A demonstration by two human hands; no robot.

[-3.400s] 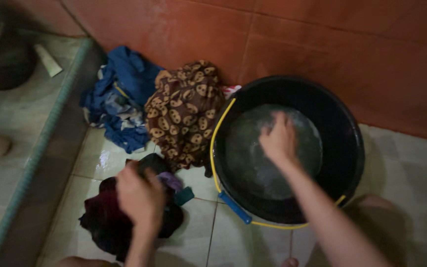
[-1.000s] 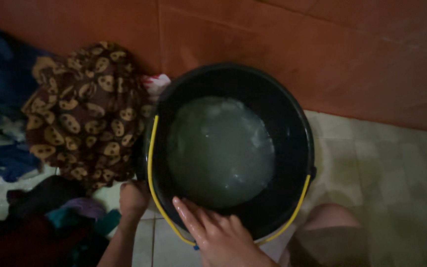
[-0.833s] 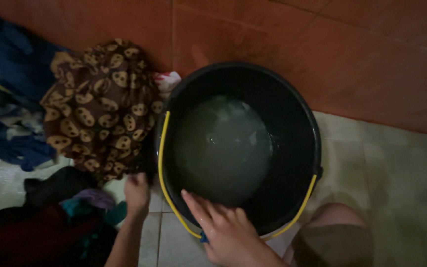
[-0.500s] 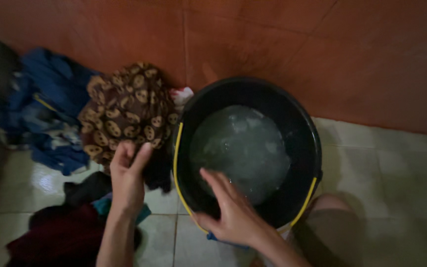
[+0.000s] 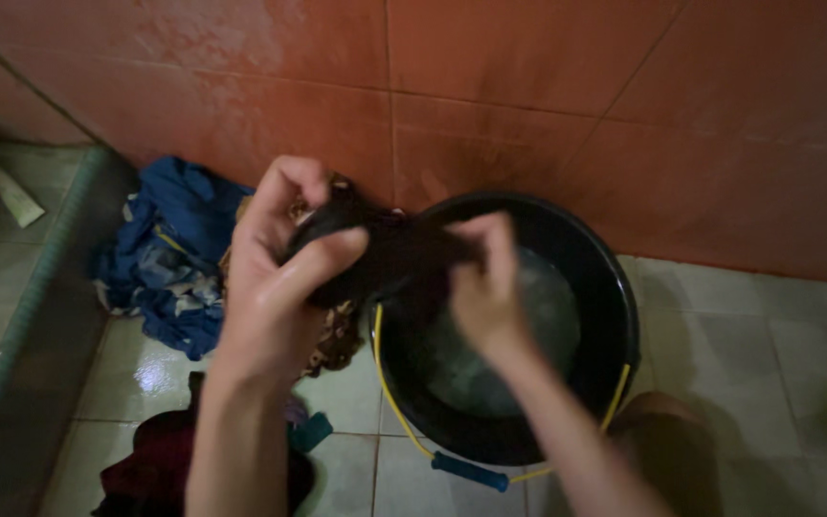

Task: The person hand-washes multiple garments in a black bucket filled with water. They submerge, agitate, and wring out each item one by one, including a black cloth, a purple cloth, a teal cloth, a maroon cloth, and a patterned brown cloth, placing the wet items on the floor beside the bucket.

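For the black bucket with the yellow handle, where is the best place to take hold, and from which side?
Probably the blue grip on the yellow handle, taken from the person's near side. The handle lies folded down along the near rim of the black bucket, with the grip at its lowest, nearest point and nothing over it. Both the left hand and right hand are holding a dark cloth above the bucket.
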